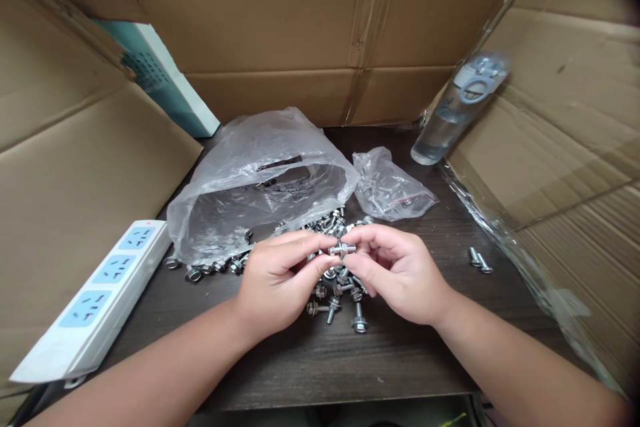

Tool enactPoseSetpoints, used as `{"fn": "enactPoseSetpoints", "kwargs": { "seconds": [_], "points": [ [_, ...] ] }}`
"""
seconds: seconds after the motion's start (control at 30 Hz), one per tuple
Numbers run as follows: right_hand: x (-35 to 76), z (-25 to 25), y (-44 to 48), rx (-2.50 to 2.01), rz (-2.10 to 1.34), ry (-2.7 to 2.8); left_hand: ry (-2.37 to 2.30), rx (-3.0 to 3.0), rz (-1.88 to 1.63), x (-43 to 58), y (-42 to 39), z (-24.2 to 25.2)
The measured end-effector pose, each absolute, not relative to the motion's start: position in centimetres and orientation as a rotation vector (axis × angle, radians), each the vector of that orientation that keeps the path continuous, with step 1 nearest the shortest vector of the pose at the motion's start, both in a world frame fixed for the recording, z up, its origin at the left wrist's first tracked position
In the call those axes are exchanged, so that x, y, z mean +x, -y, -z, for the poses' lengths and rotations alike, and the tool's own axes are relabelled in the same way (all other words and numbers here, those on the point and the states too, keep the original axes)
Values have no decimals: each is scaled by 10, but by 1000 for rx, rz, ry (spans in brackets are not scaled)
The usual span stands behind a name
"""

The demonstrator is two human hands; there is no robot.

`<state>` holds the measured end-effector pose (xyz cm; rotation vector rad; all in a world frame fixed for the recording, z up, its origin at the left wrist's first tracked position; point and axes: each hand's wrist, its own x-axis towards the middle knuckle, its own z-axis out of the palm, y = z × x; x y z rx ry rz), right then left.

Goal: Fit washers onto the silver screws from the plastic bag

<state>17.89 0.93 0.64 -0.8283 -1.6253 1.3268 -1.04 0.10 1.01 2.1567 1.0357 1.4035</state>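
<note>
A silver bolt (343,249) with a hex nut and a washer on it lies level between my hands, over a pile of similar bolts (344,280). My left hand (280,277) pinches its left end between thumb and forefinger. At the other end, the thumb and forefinger of my right hand (400,273) are closed on it near the nut. Loose bolts spread below and left of my hands; one single bolt (359,319) sits at the pile's front. My curled lower fingers partly hide the pile.
Behind the pile, a large clear plastic bag (265,140) gapes open beside a smaller bag (390,187) holding hardware. Two bolts (480,260) lie apart on the right. A power strip (100,300) is at left, a water bottle (457,110) at back right. Cardboard walls (275,13) enclose the table.
</note>
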Motion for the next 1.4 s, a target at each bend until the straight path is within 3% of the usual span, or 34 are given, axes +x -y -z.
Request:
{"fn": "enactPoseSetpoints", "kwargs": {
  "seconds": [0.67, 0.93, 1.4],
  "points": [
    [179, -2, -13, -846, -1338, 1730, -943, 2349, -1450, -10, 2, -7],
    [179, -1, -14, -847, -1345, 1582, -1219, 2130, -1414, -7, 2, -8],
    [179, -1, -11, -794, -1337, 1641, -1167, 2026, -1393, -7, 1, -8]
  ]
}}
